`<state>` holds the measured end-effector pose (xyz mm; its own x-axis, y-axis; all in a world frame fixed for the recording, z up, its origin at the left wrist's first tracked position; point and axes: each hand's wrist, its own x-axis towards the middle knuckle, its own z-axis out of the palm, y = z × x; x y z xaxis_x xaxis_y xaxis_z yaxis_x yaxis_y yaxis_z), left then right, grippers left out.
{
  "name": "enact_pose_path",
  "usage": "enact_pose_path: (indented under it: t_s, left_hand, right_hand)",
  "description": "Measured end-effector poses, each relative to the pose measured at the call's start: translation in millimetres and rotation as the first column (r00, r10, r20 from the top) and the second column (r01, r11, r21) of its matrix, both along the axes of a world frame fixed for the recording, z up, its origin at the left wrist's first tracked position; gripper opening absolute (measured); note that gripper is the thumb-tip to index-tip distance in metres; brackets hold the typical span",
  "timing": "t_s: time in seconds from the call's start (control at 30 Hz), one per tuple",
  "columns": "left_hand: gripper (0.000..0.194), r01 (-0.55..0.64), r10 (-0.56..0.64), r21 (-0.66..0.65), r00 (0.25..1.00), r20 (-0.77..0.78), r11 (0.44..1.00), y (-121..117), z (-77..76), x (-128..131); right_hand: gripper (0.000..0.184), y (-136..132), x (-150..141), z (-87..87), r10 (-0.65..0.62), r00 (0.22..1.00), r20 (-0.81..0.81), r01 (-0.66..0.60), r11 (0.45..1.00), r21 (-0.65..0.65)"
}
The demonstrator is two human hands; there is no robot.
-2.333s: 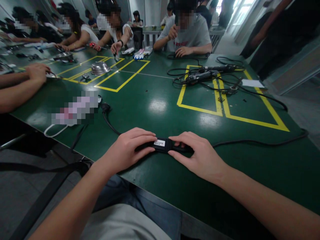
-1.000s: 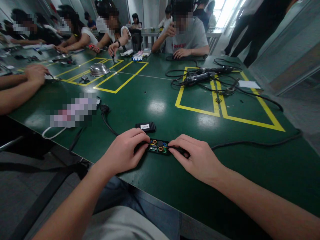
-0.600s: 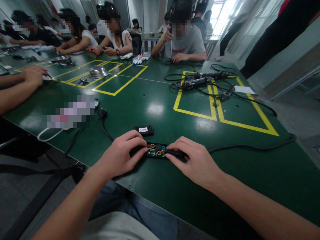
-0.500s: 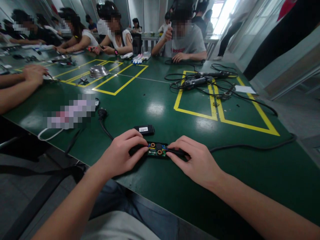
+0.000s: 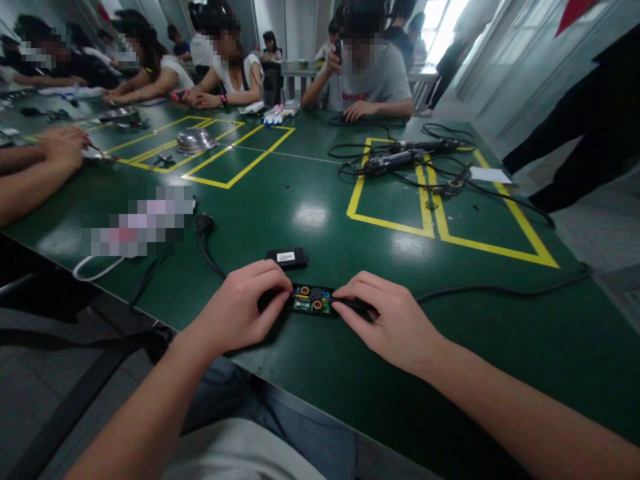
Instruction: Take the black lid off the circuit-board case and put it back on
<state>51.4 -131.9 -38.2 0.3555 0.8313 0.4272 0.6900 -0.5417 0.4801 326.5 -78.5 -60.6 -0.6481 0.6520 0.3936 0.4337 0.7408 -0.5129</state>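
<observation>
In front of me on the table lies a small open black case holding a green circuit board (image 5: 311, 303) with copper coils and coloured wires. The thumb and fingers of my left hand (image 5: 250, 303) are pinched at the case's left end, on a black power cord (image 5: 213, 260) that runs back to a plug (image 5: 204, 225). At the right end, my right hand (image 5: 393, 320) grips a black cable (image 5: 465, 293), which trails off to the right. Just behind the case rests a black ribbed cover (image 5: 287, 257) with a white label.
Electric screwdrivers (image 5: 395, 160) with tangled cords lie at back right among yellow tape lines (image 5: 390, 228). A metal bowl (image 5: 195, 141) and a blurred pinkish item (image 5: 145, 223) are to the left. Co-workers sit around the green table (image 5: 500, 373); one's hands (image 5: 65, 147) are at left.
My left fingertips have shifted slightly left, showing a little more of the board's left end. My right hand keeps its grip. A standing person at right has moved.
</observation>
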Motion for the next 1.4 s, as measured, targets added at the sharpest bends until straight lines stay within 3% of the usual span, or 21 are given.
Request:
enact_pose_path:
  t_s: [0.3, 0.53, 0.63, 0.7, 0.8, 0.87, 0.97, 1.03, 1.13, 1.27, 1.4]
  left_hand:
    - [0.014, 0.001, -0.001, -0.016, 0.999, -0.040, 1.000, 2, -3.0, -2]
    - [0.015, -0.016, 0.014, -0.051, 0.999, -0.039, 0.999, 3, 0.1, -1]
    - [0.017, -0.019, 0.019, -0.001, 0.999, -0.036, 1.000, 3, 1.2, 0]
    - [0.018, -0.062, 0.064, 0.060, 0.997, -0.037, 0.996, 5, 0.2, -1]
    - [0.020, -0.229, 0.233, 0.086, 0.972, -0.034, 0.970, 11, -5.3, -4]
    - [0.028, -0.338, 0.339, 0.034, 0.940, -0.042, 0.941, 17, -9.9, -8]
    - [0.033, -0.384, 0.380, -0.087, 0.923, -0.059, 0.919, 23, -14.1, -12]
    - [0.031, -0.371, 0.369, -0.105, 0.928, -0.043, 0.922, 22, -13.8, -12]
    - [0.030, -0.302, 0.302, -0.007, 0.953, 0.016, 0.953, 15, -9.1, -9]
    - [0.029, -0.059, 0.057, 0.093, 0.998, 0.021, 0.994, 5, -1.9, -4]
    - [0.029, 0.077, -0.074, 0.090, 0.997, -0.036, 0.993, 3, -0.1, -2]
  right_hand:
    - [0.017, 1, -1, -1.3, -0.008, 1.000, 0.000, 0.008, 0.991, 0.134]
    - [0.016, 2, -2, 1.3, -0.008, 0.998, -0.060, 0.012, 0.998, 0.066]
    - [0.021, 2, -2, 1.5, -0.014, 0.998, -0.061, 0.017, 0.999, 0.052]
    - [0.022, 1, -3, 0.8, -0.016, 0.998, -0.064, 0.020, 0.998, 0.057]
    - [0.020, 1, -3, -0.4, -0.012, 0.998, -0.069, 0.018, 0.997, 0.077]
    - [0.017, 1, -4, -0.6, -0.007, 0.998, -0.069, 0.014, 0.995, 0.098]
    - [0.015, 1, -4, 0.5, -0.013, 0.999, -0.051, 0.018, 0.994, 0.108]
    - [0.012, 0, -5, 1.6, -0.026, 0.999, -0.046, 0.031, 0.994, 0.105]
    - [0.018, -1, -3, 2.8, -0.054, 0.996, -0.070, 0.060, 0.995, 0.086]
    - [0.043, -3, -1, 3.7, -0.071, 0.994, -0.082, 0.074, 0.996, 0.042]
    - [0.049, -5, 0, 5.8, -0.033, 0.998, -0.049, 0.034, 0.999, 0.031]
